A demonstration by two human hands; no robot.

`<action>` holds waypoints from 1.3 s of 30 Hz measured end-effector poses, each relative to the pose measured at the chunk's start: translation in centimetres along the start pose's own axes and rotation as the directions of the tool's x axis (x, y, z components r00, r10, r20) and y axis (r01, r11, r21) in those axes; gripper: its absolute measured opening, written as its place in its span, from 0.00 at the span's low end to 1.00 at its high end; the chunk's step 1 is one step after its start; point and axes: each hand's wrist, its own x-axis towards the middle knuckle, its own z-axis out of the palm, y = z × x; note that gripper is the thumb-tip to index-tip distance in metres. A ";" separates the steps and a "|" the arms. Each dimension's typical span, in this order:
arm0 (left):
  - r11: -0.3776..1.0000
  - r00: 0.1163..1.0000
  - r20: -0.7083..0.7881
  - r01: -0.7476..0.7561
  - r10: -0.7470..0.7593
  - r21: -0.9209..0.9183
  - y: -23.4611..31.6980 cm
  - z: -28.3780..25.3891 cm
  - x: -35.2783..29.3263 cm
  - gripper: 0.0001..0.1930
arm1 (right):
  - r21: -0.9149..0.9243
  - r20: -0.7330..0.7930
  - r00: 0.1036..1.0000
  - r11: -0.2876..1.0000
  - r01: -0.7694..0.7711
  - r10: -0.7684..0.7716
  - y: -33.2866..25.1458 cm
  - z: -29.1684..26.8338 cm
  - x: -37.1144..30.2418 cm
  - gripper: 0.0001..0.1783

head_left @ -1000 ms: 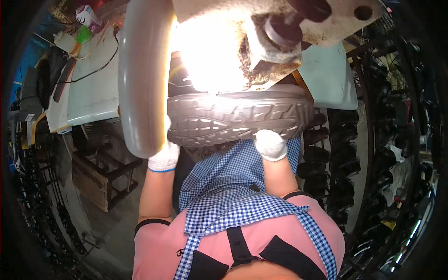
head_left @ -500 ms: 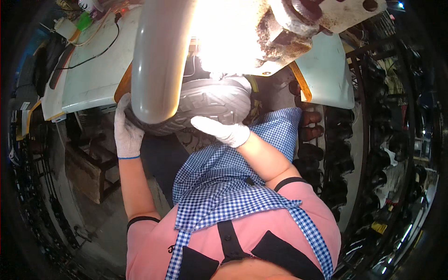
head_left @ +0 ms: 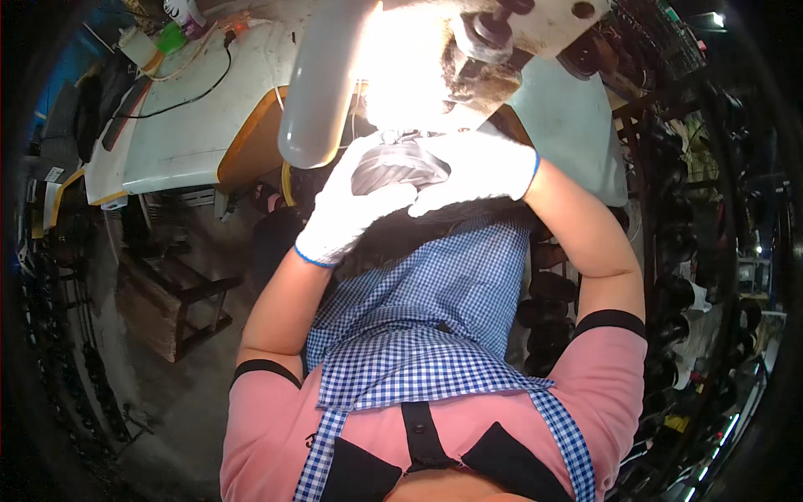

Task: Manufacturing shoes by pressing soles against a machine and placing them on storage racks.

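Observation:
A dark shoe with a grey, treaded sole (head_left: 393,167) is between my two hands, just below the brightly lit head of a machine. My left hand (head_left: 347,213), in a white knit glove with a blue cuff edge, is closed round its left side. On the right side my right hand (head_left: 485,171), gloved alike, grips it with the fingers reaching toward the left hand. Glare washes out part of this glove and the far side of the shoe. The machine's rounded pale arm (head_left: 322,92) hangs to the left of the shoe, and a rusty metal part (head_left: 485,71) stands beyond it.
A pale table (head_left: 192,142) with a black cable (head_left: 213,79) lies at the left, and another pale table section (head_left: 573,125) at the right. A wooden stool (head_left: 163,305) is on the floor at left. Racks with several dark shoes (head_left: 669,251) line the right side.
The shoe has been turned, so an end of its sole now shows instead of its long side. My left hand has moved right, my right hand right and upward, round the shoe.

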 end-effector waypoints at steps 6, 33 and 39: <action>0.993 0.985 -0.146 -0.102 0.093 -0.056 -2.0 1.6 -0.9 0.29 | -0.078 -0.751 0.647 0.956 -0.283 0.131 2.0 4.4 -7.5 0.45; 0.723 0.936 -0.037 0.245 -0.349 -0.646 -8.5 -1.5 -2.3 0.21 | -0.264 -0.837 -0.128 0.598 -0.757 -0.531 -15.6 -1.9 -29.5 0.22; 0.731 0.936 -0.015 0.265 -0.352 -0.628 -7.5 -0.4 -1.2 0.24 | -0.123 -0.850 0.217 -0.219 -0.968 -0.480 -13.6 -14.4 -40.8 0.24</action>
